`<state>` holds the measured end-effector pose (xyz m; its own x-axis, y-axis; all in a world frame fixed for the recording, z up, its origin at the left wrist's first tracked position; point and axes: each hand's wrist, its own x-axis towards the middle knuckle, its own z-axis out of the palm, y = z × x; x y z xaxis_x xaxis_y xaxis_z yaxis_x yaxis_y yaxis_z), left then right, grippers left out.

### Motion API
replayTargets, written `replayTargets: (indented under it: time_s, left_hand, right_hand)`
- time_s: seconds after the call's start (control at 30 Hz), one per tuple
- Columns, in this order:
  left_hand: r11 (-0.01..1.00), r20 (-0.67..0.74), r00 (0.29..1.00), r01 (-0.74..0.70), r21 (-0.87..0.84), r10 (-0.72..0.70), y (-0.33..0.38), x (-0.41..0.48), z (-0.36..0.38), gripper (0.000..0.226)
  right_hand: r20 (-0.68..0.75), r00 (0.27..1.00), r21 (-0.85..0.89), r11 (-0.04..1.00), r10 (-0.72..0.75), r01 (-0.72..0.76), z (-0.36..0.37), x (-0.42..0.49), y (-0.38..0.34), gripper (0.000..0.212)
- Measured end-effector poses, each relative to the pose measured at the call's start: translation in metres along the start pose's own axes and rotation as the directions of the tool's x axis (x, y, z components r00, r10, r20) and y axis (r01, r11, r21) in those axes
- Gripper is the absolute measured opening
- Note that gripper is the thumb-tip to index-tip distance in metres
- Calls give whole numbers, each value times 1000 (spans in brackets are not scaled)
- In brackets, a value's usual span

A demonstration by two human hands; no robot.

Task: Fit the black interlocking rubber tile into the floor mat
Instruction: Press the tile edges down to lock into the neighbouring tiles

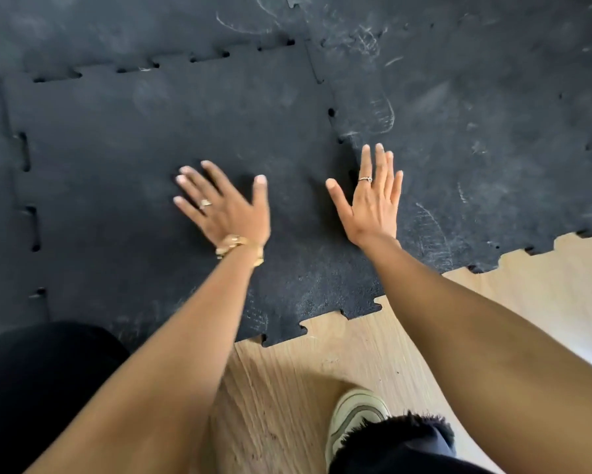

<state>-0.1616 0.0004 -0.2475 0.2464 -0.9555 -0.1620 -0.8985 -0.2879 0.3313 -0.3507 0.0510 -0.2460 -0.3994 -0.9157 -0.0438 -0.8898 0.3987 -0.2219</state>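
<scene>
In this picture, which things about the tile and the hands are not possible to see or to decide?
Head view only:
- Right seam of the tile beside the mat: partly covered by the right hand, so its fit there is unclear.
- Tile's near left corner: hidden by a dark trouser leg.
- Left hand: motion-blurred; whether it presses or hovers is unclear.
- Mat's full extent: cut off by the top, left and right edges.

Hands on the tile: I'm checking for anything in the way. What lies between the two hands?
Only bare black rubber tile lies between the left hand and right hand; the head view shows nothing else there.
</scene>
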Motion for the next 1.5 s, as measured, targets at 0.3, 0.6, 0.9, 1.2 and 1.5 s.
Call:
replayTargets:
  time_s: [0.3, 0.6, 0.9, 1.2, 1.5]
  left_hand:
    - [980, -78, 977, 194, -39, -196, 56, 5, 33, 80]
    - [968, -73, 967, 248, 44, -245, 63, 7, 35, 79]
    - [954, -48, 956, 292, 65, -289, 68, 8, 30, 79]
    - [962, -61, 961, 271, 44, -268, 66, 6, 29, 80]
    - [971, -65, 969, 238, 14, -237, 64, 7, 31, 80]
  right_hand:
    - [81, 994, -86, 993, -74, 81, 8, 2, 1, 85]
    - [157, 987, -97, 994, -37, 53, 11, 8, 3, 84]
    - [197, 980, -130, 990, -20, 46, 9, 10, 1, 85]
    - [164, 986, -134, 990, -24, 46, 9, 8, 0, 83]
    - [-43, 993, 122, 987, 109, -103, 1, 29, -8, 90]
